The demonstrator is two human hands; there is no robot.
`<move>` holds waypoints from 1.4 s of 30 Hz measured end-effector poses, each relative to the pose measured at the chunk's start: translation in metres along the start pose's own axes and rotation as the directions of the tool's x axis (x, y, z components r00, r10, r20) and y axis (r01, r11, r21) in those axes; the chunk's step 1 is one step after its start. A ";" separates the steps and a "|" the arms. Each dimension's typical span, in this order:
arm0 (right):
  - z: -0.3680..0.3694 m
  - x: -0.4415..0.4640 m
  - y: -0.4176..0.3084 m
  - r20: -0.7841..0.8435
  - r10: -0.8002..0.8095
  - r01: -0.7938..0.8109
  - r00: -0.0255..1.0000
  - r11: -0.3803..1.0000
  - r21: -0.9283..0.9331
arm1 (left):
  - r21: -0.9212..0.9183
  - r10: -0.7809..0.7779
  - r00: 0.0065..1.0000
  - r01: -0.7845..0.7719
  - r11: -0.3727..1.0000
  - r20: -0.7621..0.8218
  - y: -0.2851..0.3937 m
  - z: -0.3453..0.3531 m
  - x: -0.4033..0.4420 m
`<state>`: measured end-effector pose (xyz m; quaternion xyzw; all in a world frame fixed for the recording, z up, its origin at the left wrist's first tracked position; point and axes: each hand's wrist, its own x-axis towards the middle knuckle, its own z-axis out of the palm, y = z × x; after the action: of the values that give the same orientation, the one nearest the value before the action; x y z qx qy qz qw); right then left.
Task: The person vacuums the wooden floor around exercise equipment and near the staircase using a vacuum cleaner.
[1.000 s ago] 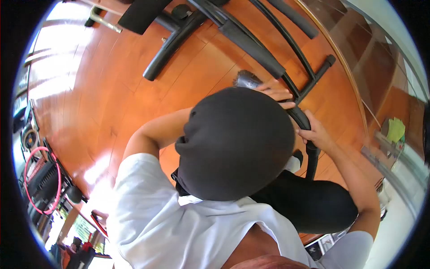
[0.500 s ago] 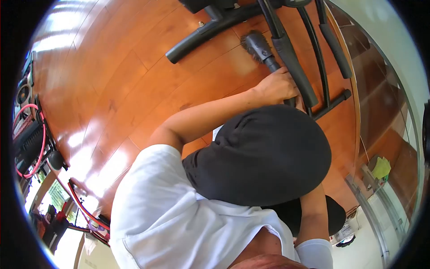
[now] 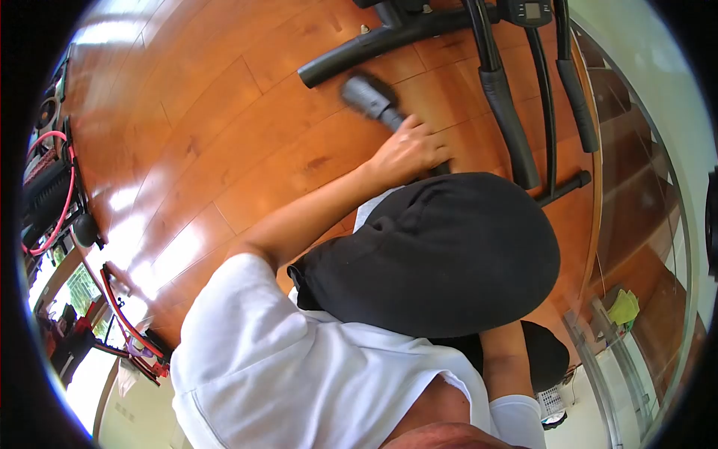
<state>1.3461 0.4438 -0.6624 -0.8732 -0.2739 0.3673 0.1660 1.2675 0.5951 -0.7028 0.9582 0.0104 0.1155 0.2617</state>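
A vacuum brush nozzle [image 3: 368,96], dark grey with bristles round its head, points up and left over the wooden floor [image 3: 224,135]. My left hand [image 3: 413,151] has its fingers wrapped round the tube behind that head. The tube's lower end disappears behind my raised knee [image 3: 456,247] in black trousers. The brush head is smeared by motion, and I cannot tell whether it touches the floor. My right forearm [image 3: 508,355] passes under the thigh; the right hand itself is hidden behind the leg.
An exercise machine with a black base bar [image 3: 359,54], padded handles [image 3: 510,123] and a small display [image 3: 531,12] stands ahead and to the right. Glass panels [image 3: 636,217] run along the right side. Gear with a pink hoop [image 3: 71,194] lies at the far left.
My left hand and the vacuum brush nozzle have swung left, away from the machine's padded handle. The fingers seen beside the tube earlier are now hidden. The view has shifted slightly.
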 end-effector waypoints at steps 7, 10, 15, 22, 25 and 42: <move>-0.001 0.001 0.000 -0.031 0.003 -0.003 1.000 1.000 0.004 | -0.093 0.468 0.871 -0.483 0.871 -0.148 -0.023 0.043 0.090; -0.001 0.001 -0.002 -0.034 0.009 -0.009 0.999 1.000 0.011 | -0.087 0.436 0.894 -0.445 0.891 -0.106 -0.017 0.038 0.080; -0.004 0.002 -0.004 -0.043 0.022 -0.021 0.999 1.000 0.015 | -0.274 0.281 0.959 -0.282 0.919 -0.042 0.005 0.050 -0.003; -0.004 0.007 -0.007 -0.055 0.025 -0.024 0.998 1.000 0.019 | -0.398 0.483 0.875 -0.454 0.797 -0.031 0.027 0.062 0.085; -0.003 0.009 -0.009 -0.057 0.023 -0.022 0.998 1.000 0.014 | -0.348 0.476 0.869 -0.493 0.797 -0.139 0.026 0.054 0.089; -0.013 0.025 -0.010 -0.269 0.019 0.013 0.963 0.993 0.116 | 0.009 0.347 0.934 -0.348 0.937 -0.082 -0.031 -0.026 0.066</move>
<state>1.3662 0.4652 -0.6626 -0.9043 -0.2254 0.2608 0.2519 1.3268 0.6397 -0.6827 0.9386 -0.1487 0.1994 0.2390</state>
